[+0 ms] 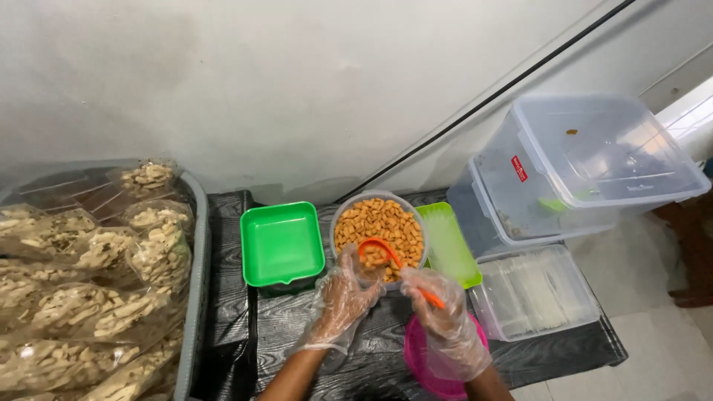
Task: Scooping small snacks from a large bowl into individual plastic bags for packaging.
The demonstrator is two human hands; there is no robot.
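**A small home snack-packing corner**

This looks like a home food-packing spot. A dark wood-grain table [371, 349] stands against a plain stained wall [297, 82]. A grey crate [197, 297] holds sealed bags of chips [89, 297], and clear lidded storage tubs [587, 163] stand beside green trays [282, 243] and a bowl of fried snacks [379, 223].
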